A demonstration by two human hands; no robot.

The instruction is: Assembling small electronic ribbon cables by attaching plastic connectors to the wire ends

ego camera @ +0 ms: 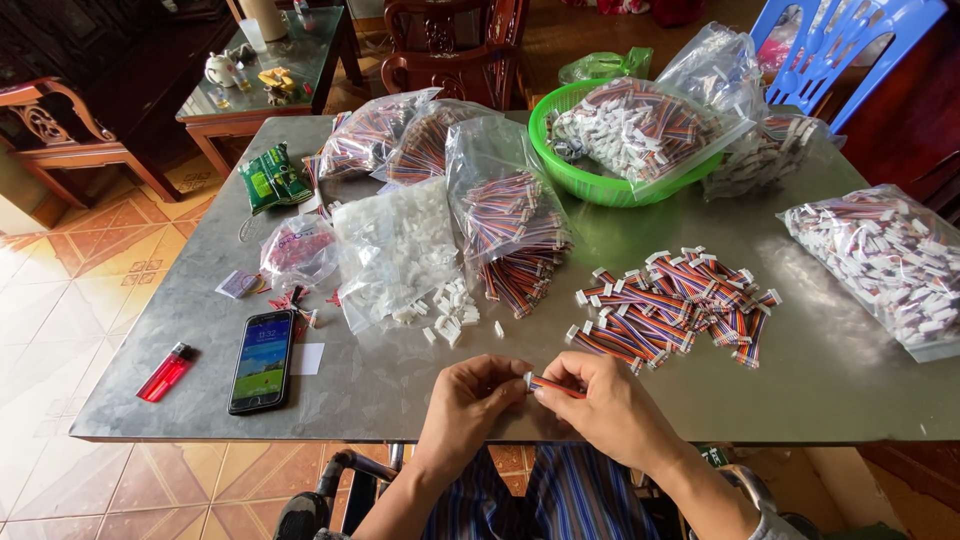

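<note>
Head view, looking down on a grey metal table (820,380): my left hand (470,395) and right hand (600,400) meet at the near edge, fingertips pinched from both sides on one short striped ribbon cable (555,385), whose white connector (528,379) sits at my left fingertips. Just beyond my hands lies a loose pile of finished cables (675,300), with scattered white connectors (450,315) spilling from a clear bag (395,250) to its left. Well to my left rest a phone (262,360) and a red lighter (165,372); a green basket (575,160) holds another bag at the far side.
</note>
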